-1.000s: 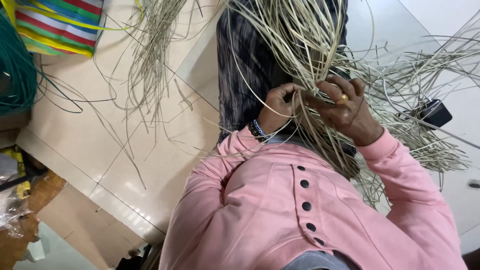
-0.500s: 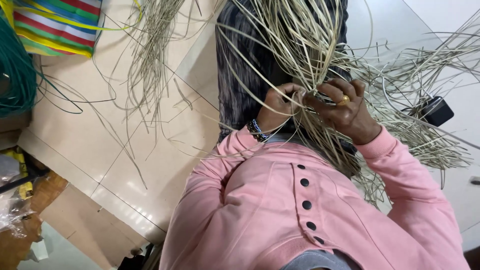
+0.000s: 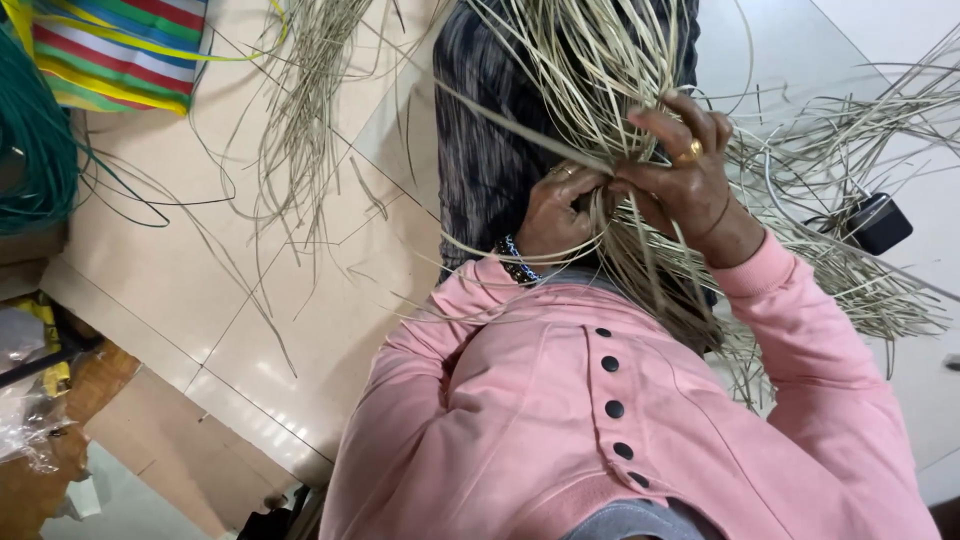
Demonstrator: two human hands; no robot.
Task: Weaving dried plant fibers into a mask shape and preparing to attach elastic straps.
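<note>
- Over the lap, both hands meet in a thick bunch of pale straw strips, held up close to the body so the thin strips are easy to see and sort.
- The left hand is closed, pinching a few strips so they do not slip away. A bead bracelet sits on its wrist.
- The right hand, with a gold ring, curls around more strips, keeping them pulled tight against the other hand.
- A dark striped cloth over the legs lies under the bunch.
- Loose straw lies spread on the tan floor, near enough to pick up.
- Near the floor's top left corner sit a striped bag and green cord, out of the way.
- A small black box lies on the right, among the straw.
</note>
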